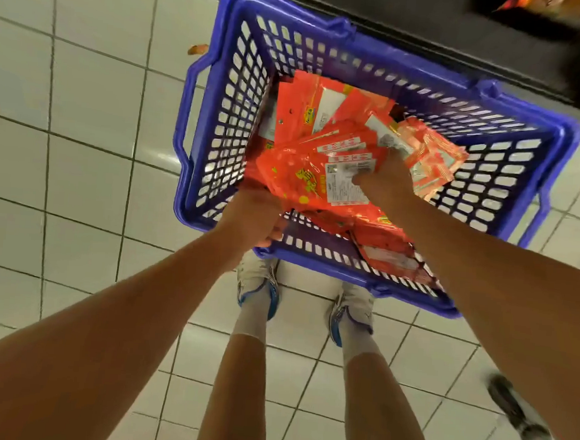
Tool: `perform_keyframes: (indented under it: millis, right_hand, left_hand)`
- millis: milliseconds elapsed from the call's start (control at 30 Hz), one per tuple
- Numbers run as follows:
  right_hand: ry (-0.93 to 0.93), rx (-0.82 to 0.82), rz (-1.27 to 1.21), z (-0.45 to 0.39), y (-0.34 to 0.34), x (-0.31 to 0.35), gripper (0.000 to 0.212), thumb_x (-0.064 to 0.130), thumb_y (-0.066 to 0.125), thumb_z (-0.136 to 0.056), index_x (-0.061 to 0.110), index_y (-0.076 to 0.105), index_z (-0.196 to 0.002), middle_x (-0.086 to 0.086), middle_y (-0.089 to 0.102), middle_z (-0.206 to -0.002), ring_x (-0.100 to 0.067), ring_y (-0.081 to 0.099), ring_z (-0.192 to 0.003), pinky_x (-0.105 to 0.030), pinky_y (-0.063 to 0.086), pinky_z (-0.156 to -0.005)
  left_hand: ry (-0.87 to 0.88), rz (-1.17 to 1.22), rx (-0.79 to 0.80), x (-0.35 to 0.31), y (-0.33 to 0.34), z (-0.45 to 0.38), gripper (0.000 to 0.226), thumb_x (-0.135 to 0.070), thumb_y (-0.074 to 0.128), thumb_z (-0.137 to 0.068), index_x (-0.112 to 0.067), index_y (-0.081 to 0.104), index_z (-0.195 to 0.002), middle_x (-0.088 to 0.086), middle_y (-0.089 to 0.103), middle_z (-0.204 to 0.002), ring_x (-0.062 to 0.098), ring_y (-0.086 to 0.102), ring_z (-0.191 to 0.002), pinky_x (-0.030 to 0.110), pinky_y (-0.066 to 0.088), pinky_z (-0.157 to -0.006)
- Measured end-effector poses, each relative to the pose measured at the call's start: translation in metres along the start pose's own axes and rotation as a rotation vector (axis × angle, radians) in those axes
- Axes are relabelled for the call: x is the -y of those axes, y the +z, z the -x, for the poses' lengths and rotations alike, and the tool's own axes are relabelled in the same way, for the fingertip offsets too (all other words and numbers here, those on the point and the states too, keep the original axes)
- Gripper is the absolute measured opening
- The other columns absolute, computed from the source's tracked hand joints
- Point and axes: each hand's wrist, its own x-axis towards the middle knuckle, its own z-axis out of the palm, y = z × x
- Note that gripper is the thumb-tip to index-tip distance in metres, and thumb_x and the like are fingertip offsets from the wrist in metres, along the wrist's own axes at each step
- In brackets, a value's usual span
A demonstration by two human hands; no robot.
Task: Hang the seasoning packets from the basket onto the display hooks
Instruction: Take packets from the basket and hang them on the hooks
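- A blue plastic shopping basket (216, 118) with slotted walls stands on the pale tiled floor (79, 170), its far side close against the dark base of a shelf unit (432, 27).
- Red-orange seasoning packets (310, 111) lie in a loose heap inside the basket, some face up, some showing white label panels with print too small to read.
- The left hand (254, 217) reaches in over the near-left corner of the basket, fingers curled around the lower edge of a fanned bundle of packets (305, 179), which it holds above the heap.
- The right hand (384, 178) comes in from the right and lies on the same bundle, the thumb pressed on the white label side and the fingers wrapped behind, so it clamps the packets too; just how the fingertips sit is hidden by the wrappers.
- A further packet with a red and white check pattern (433, 161) sticks out just beyond the right hand, toward the right wall of the basket.
- More packets (389, 251) rest against the near wall, under the right forearm.
- The person's bare legs and white trainers with blue trim (260, 283) stand on the floor just before the basket.
- A small orange scrap (197, 48) lies on the tiles left of the basket.
- A blurred dark shoe (512, 407) shows at the lower right edge.
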Motion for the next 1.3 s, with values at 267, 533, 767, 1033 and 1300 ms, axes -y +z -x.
perform_keyframes:
  millis: [267,533,767,1033,1300]
  right_hand:
    - [-0.244,-0.076,-0.025,0.061,0.019,-0.009,0.016,0.014,0.073,-0.089,0.021,0.059,-0.089,0.007,0.062,-0.08,-0.016,0.062,-0.079,-0.004,0.039,-0.059]
    - [-0.576,0.341,-0.121,0.1,0.004,-0.002,0.023,-0.001,0.071,-0.083,0.013,0.067,-0.101,0.005,0.07,-0.096,-0.015,0.069,-0.093,-0.033,0.058,-0.08]
    - [-0.145,0.007,-0.028,0.011,0.007,0.004,0.061,0.011,0.068,-0.089,0.009,0.039,-0.143,-0.006,0.052,-0.136,-0.031,0.053,-0.13,-0.039,0.052,-0.098]
    - [-0.258,-0.157,0.024,0.04,0.028,-0.005,0.017,0.016,0.066,-0.095,0.01,0.063,-0.111,-0.007,0.071,-0.105,-0.027,0.068,-0.094,-0.028,0.052,-0.07]
    - [-0.764,0.126,-0.003,0.129,0.018,-0.011,0.009,0.005,0.061,-0.088,0.01,0.065,-0.094,-0.005,0.067,-0.089,-0.022,0.061,-0.076,-0.043,0.052,-0.067]
  left_hand:
    - [-0.018,0.287,-0.02,0.002,0.011,0.006,0.02,-0.033,0.064,-0.098,-0.014,0.064,-0.091,0.007,0.071,-0.093,0.022,0.071,-0.078,0.031,0.062,-0.06]
    - [0.049,0.411,-0.093,-0.012,0.008,-0.004,0.023,-0.002,0.05,-0.098,-0.01,0.066,-0.113,0.014,0.076,-0.1,0.031,0.074,-0.085,0.047,0.062,-0.08]
    - [0.049,0.36,-0.096,0.004,-0.007,-0.016,0.029,-0.001,0.044,-0.093,-0.021,0.065,-0.101,0.004,0.075,-0.088,0.025,0.074,-0.082,0.037,0.062,-0.066]
    - [0.019,0.375,-0.092,0.008,-0.007,-0.012,0.025,-0.018,0.046,-0.1,-0.021,0.064,-0.119,0.007,0.075,-0.11,0.029,0.072,-0.102,0.046,0.059,-0.088]
    - [0.099,0.432,-0.025,-0.012,0.004,0.018,0.029,-0.033,0.061,-0.1,-0.013,0.066,-0.12,0.011,0.077,-0.107,0.028,0.076,-0.09,0.043,0.063,-0.075]
